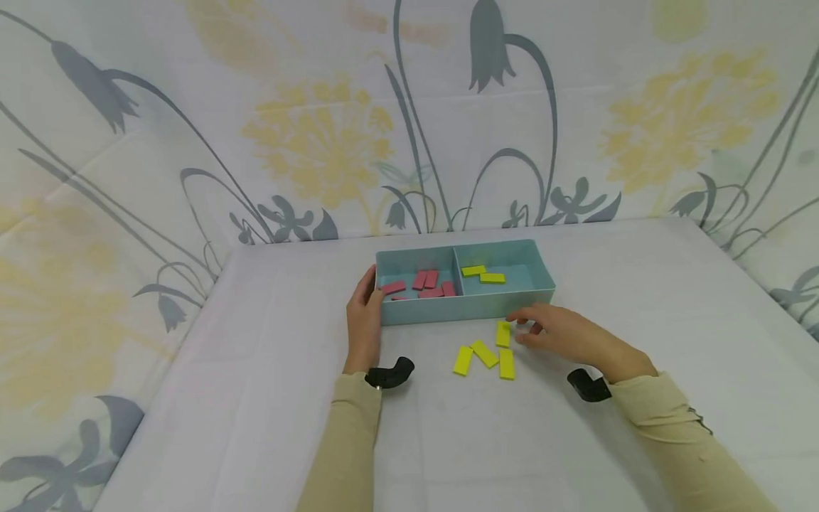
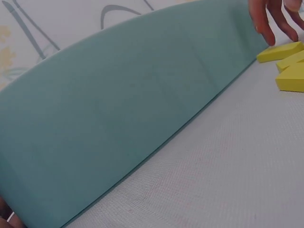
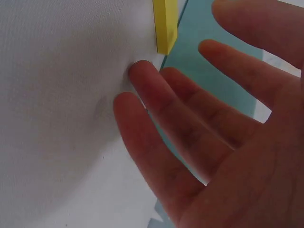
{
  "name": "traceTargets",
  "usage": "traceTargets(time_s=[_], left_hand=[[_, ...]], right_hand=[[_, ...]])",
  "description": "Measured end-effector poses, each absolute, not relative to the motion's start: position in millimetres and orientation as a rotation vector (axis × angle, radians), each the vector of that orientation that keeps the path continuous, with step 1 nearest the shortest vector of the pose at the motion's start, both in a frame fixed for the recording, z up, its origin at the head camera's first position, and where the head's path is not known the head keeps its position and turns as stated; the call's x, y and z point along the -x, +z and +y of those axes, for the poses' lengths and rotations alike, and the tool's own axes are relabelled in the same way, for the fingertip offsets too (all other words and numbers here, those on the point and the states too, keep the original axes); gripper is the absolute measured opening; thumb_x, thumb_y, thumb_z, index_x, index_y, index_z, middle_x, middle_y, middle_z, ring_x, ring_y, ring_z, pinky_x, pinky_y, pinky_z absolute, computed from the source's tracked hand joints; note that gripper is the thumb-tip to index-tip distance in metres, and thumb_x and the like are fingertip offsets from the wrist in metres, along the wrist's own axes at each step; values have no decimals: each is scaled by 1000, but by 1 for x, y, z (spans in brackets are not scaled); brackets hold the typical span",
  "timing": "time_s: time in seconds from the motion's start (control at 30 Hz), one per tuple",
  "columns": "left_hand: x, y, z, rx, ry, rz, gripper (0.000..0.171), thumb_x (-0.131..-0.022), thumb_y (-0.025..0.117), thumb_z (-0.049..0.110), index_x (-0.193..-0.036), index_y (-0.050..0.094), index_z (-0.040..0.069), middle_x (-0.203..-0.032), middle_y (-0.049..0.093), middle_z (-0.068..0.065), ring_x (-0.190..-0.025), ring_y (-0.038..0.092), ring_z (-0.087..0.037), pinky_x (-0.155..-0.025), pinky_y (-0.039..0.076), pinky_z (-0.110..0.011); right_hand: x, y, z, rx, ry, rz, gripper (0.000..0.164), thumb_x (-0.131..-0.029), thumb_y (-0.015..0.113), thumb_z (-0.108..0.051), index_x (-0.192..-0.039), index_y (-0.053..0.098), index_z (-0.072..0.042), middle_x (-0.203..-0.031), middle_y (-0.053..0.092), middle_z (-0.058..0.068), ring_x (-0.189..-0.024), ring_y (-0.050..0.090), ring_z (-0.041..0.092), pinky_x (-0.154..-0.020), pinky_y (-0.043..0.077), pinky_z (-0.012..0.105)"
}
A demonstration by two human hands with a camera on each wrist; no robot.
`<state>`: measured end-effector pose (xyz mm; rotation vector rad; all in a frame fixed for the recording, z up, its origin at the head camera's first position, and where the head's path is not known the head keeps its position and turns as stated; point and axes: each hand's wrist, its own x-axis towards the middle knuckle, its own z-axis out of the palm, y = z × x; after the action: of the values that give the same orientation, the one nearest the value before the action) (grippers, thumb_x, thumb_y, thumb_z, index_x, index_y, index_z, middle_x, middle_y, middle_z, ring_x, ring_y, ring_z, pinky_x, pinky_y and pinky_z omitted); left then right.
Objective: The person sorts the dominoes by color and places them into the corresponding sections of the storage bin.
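Backdrop: floral cloth [image 1: 307,206] hung across the upper frame and down both sides, grey stems and yellow blooms. Below it, a counter [image 1: 269,412] under plain white cover.

Mid-frame on the counter: pale blue two-compartment box [image 1: 448,311], long side towards the person. Red tiles [image 1: 431,292] lie in its left compartment, two yellow tiles [image 1: 492,278] in the right; the divider [image 1: 457,272] seems there to keep the colours apart.

Left hand [image 1: 363,331] grips the box's left end, thumb at the near corner, probably to keep it from sliding. Right hand [image 1: 569,338] is relaxed and holds nothing, fingers loosely bent and spread, just right of four loose yellow tiles [image 1: 506,364]. These lie flat below the box, within easy reach, I'd judge; the uppermost lies just before the near wall.

Hard to make out: the near wall covers part of the lowest red tiles, so no sure count. Most of the left fingers are out of sight; the left wrist view is mostly blue wall, with a scrap of fingers at lower left and yellow tiles cut by the right edge. Right wrist view: one tile cropped at the top, apart from the fingertips. Beige sleeves [image 1: 348,434] run off the bottom.
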<state>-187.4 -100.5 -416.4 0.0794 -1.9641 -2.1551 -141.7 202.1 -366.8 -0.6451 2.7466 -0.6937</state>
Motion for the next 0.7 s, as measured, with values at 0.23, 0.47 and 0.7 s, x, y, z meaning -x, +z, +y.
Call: traceTargets(time_s=[0.23, 0.47, 0.7], left_hand=[[188, -419, -99, -75, -2162, -1963, 45, -89, 45, 12, -133, 44, 21, -133, 43, 6, -124, 35, -10, -99, 30, -28], [187, -419, -99, -68, -2148, -1975, 45, -89, 44, 11, -133, 43, 21, -134, 42, 4, -123, 36, -11, -99, 30, -28], [187, -418, -101, -54, -2114, -1985, 45, -88, 43, 12, -133, 43, 22, -134, 42, 5, -124, 35, -11, -99, 30, -29]], right_hand=[[148, -370, 194, 687, -630, 2745, 33, -82, 59, -14, -115, 58, -10, -96, 53, 4, -78, 48, 15, -68, 42, 30], [149, -372, 188, 631, -571, 2762, 29, -80, 62, -15, -110, 62, -14, -92, 49, 4, -74, 47, 15, -64, 41, 29], [149, -372, 189, 614, -610, 2751, 27, -80, 64, -16, -107, 63, -15, -93, 48, 3, -76, 47, 15, -66, 41, 29]])
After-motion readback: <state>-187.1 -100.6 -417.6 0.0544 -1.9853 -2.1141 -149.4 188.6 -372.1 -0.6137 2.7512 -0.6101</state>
